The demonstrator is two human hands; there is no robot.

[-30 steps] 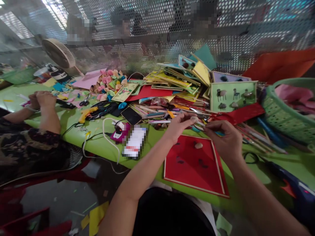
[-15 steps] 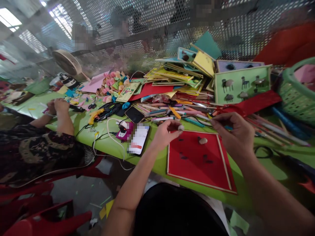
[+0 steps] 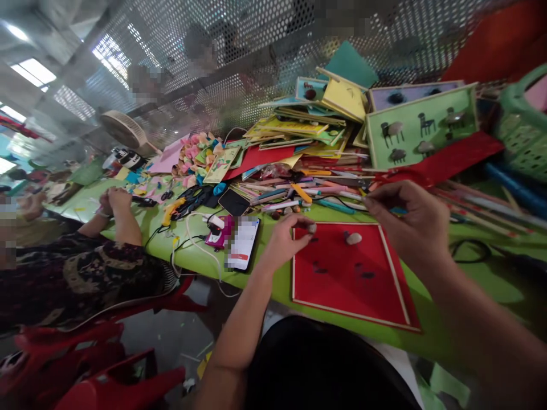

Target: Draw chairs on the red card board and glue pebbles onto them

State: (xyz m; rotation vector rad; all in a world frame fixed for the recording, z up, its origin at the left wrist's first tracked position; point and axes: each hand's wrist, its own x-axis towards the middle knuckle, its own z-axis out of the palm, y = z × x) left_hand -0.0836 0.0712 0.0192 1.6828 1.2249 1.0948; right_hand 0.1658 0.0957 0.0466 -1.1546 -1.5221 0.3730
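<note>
My left hand pinches a small grey pebble between thumb and fingertips, over the top left part of a red board with pale wooden strips along its edges. Another pebble lies on the board near its top, beside a small dark mark. More dark shapes show on the red surface. At the board's upper right, my right hand is raised with thumb and forefinger pressed together; whatever may be between them is too small to make out.
A phone and a purple socket block with cables are left of the board. Behind lie pens, stacked cards and a green framed picture. A green basket stands right. Another person's hands rest left.
My left hand has lowered slightly with the pebble, now over the board's top left. My right hand stays pinched near the upper right corner. The camera view has tilted a little.
</note>
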